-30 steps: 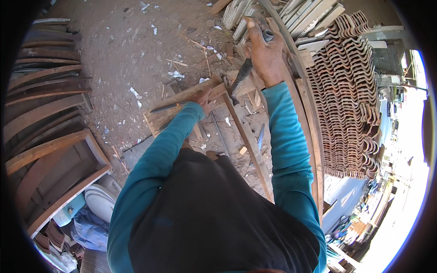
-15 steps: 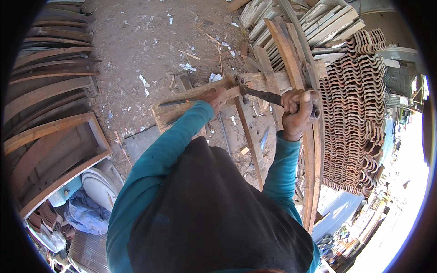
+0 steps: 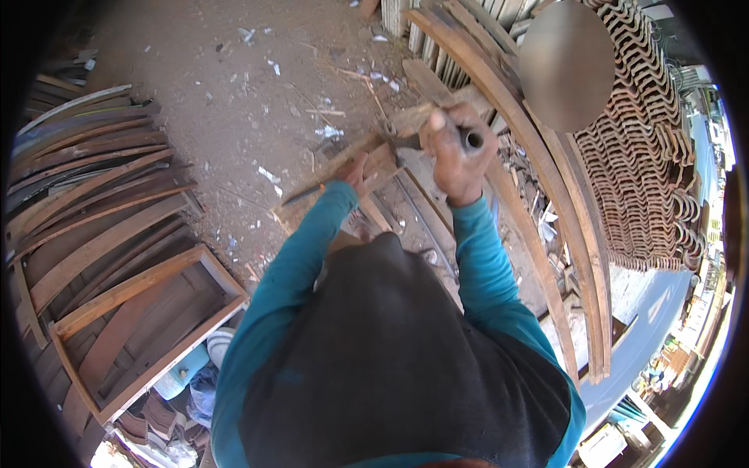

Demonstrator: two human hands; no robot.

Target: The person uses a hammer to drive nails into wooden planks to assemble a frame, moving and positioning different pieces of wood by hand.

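Across the dusty workshop ground lay the flat brown wooden board, just below the hammer. Striking it well seemed to call for a steady board and a square blow. Left hand lay flat, fingers spread, pressing on the board; right hand was clenched around the dark metal-handled hammer, beside the curved brown wooden planks.

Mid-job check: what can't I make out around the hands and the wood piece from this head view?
- Tool head: hidden behind the right hand, which grips a handle end-on.
- Left hand: fingers hidden by the wooden piece and the sleeve.
- Contact point of tool and wood: too small and shadowed.
- Ground below the torso: covered by the person's own body.
- Curved planks: far ends bent by the fisheye rim.
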